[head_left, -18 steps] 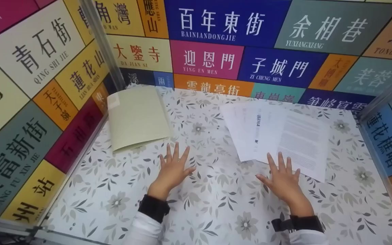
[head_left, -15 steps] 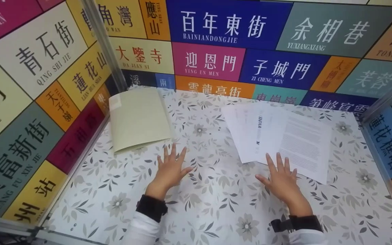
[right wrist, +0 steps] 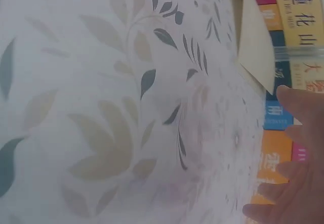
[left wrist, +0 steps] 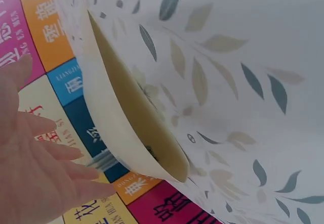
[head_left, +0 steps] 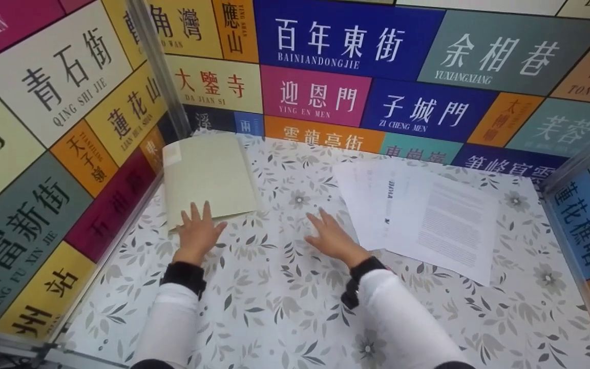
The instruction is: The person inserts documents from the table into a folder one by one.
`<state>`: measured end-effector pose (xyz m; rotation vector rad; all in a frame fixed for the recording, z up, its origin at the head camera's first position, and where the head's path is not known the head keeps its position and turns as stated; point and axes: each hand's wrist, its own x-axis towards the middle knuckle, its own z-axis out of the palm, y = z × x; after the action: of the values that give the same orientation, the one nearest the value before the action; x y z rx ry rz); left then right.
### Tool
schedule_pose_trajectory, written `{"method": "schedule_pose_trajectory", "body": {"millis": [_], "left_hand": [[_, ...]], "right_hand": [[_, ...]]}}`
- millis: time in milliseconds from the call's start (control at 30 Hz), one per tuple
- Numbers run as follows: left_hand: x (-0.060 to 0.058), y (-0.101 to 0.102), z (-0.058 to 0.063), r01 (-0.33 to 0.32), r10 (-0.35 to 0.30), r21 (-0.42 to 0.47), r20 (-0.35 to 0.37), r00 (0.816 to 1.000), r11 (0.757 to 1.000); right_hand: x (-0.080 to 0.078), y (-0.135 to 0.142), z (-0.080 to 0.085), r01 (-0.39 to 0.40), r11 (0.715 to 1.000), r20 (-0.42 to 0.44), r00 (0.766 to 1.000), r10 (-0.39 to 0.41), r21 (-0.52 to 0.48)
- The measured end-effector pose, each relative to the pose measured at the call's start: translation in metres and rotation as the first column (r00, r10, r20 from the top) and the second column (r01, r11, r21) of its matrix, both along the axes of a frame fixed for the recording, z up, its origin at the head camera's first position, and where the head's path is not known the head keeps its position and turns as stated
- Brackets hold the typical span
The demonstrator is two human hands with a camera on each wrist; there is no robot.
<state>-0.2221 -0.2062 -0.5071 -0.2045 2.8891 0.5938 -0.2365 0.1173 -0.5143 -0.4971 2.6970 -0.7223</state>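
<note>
A pale yellow-green paper folder (head_left: 210, 171) lies at the table's back left, a light label at its upper left corner. Its near edge gapes, showing the folder's opening (left wrist: 136, 107) in the left wrist view. My left hand (head_left: 197, 233), fingers spread, overlaps the folder's near edge in the head view and holds nothing. My right hand (head_left: 333, 236) is over the table's middle, fingers extended toward the folder, holding nothing. In the right wrist view the folder (right wrist: 255, 42) shows beyond the right hand (right wrist: 293, 168). Fanned printed sheets of paper (head_left: 454, 225) lie to the right of that hand.
The table (head_left: 285, 318) wears a white cover with a grey leaf and flower print. Panels with colourful sign lettering (head_left: 341, 36) stand along the back and both sides. A metal frame edge (head_left: 90, 356) runs at the lower left.
Both hands have moved left: the left one to the folder's near edge, the right one away from the sheets to mid-table. The folder and sheets stay where they were.
</note>
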Motion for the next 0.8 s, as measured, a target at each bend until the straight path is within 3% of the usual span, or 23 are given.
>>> {"method": "schedule_pose_trajectory", "body": {"millis": [167,400,633,800], "left_hand": [[-0.011,-0.017,-0.012,-0.059,0.060,-0.024,0.042,0.997,0.998],[-0.008,-0.019,-0.024,-0.021,0.032,-0.099,0.112,0.993,0.995],[0.006,-0.009,-0.031,0.024,0.004,-0.174,0.158,0.987,0.984],[0.017,0.007,-0.020,0.081,-0.054,-0.163,0.164,0.985,0.983]], "right_hand": [[-0.014,-0.056,-0.004,-0.084,0.992,0.034,0.996,0.081,0.097],[-0.018,-0.106,0.002,-0.145,0.969,0.041,0.989,0.139,0.201],[-0.017,-0.114,-0.006,-0.164,0.954,0.021,0.986,0.164,0.251],[-0.020,-0.100,-0.014,-0.129,0.962,0.025,0.992,0.127,0.239]]}}
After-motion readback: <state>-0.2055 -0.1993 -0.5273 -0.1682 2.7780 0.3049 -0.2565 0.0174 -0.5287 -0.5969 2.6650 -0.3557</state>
